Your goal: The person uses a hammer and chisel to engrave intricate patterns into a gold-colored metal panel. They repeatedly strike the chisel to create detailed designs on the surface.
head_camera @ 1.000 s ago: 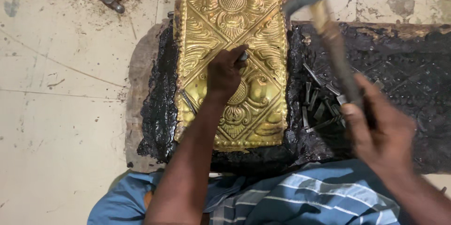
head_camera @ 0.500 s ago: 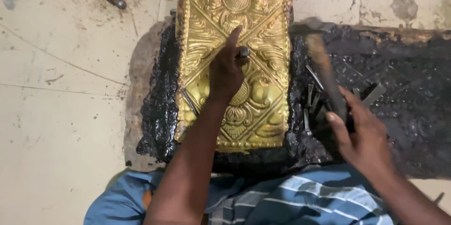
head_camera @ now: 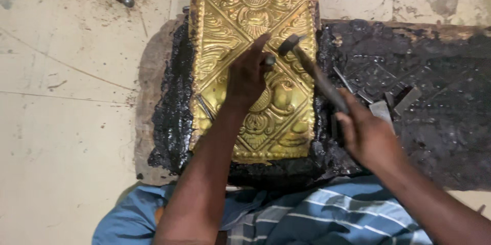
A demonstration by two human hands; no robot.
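Both hands over brass panel (head_camera: 240, 25): left hand (head_camera: 246, 75) w/ punch (head_camera: 269, 61), right hand (head_camera: 369, 135) w/ hammer (head_camera: 312, 73).

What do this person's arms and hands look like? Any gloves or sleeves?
Both hands are bare: no gloves, rings or wristbands show on the left hand or the right hand. The forearms are uncovered as far as the picture shows, with no sleeves in sight. Below them lies blue cloth with pale stripes, worn over the lap.
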